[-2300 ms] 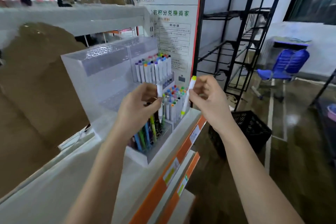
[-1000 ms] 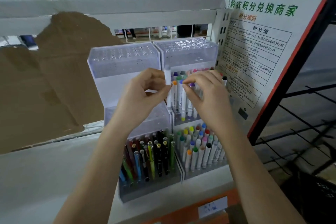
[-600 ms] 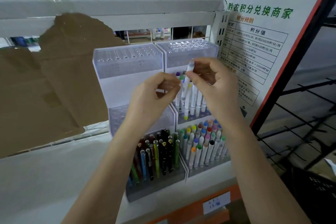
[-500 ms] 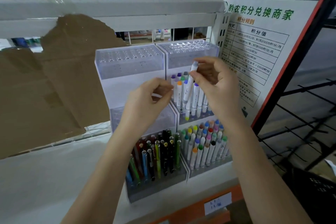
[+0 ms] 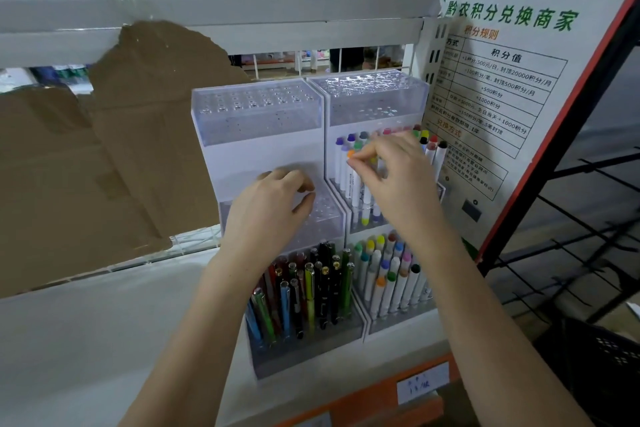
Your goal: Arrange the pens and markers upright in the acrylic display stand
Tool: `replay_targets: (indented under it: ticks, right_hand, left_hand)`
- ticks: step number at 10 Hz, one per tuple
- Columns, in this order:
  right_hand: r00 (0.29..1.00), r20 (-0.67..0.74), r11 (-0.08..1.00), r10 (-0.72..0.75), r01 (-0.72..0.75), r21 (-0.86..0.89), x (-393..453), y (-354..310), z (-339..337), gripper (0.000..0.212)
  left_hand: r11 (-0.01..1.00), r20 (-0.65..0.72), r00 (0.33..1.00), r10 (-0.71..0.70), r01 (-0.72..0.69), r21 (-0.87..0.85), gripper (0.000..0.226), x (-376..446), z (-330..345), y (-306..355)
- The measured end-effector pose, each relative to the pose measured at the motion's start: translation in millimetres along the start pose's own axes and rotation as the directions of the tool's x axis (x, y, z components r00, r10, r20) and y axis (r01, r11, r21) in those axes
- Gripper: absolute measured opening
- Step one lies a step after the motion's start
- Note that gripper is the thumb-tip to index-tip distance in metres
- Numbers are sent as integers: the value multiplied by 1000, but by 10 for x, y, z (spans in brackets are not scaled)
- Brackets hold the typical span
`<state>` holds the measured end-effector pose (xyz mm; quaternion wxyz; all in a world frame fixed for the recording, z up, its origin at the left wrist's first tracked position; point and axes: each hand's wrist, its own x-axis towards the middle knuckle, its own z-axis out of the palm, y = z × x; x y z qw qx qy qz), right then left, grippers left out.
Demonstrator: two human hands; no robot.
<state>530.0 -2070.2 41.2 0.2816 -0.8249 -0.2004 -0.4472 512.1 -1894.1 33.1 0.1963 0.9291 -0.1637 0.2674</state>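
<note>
Marker [image 5: 364, 198] lowered into stand [image 5: 374, 107], right hand [image 5: 391, 177] grip pinching it; left hand [image 5: 277, 204] empty, loosely curled.

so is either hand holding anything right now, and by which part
The right hand pinches a white marker by its top end, over the stand's middle right tier. The left hand holds nothing visible.

Both your arms reach forward: left hand [image 5: 273, 204] loosely curled, holding nothing; right hand [image 5: 394, 177] pinching thumb to fingertips.
</note>
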Motion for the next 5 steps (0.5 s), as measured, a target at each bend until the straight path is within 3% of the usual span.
replay_targets:
  ticks: [3, 4, 5]
  right_hand:
    - [1000, 2, 996, -9, 9, -87, -63, 22, 71, 23]
    - [997, 58, 997, 47, -43, -64, -41, -48, -43, 21]
    - [996, -32, 995, 82, -83, -46, -174, -42, -318, 21]
  left_hand:
    - [999, 96, 995, 12, -17, 48, 19, -17, 37, -40]
    - [999, 74, 996, 44, -45, 8, 17, -7, -24, -24]
    - [991, -57, 995, 83, -88, -100, 11, -142, -181, -36]
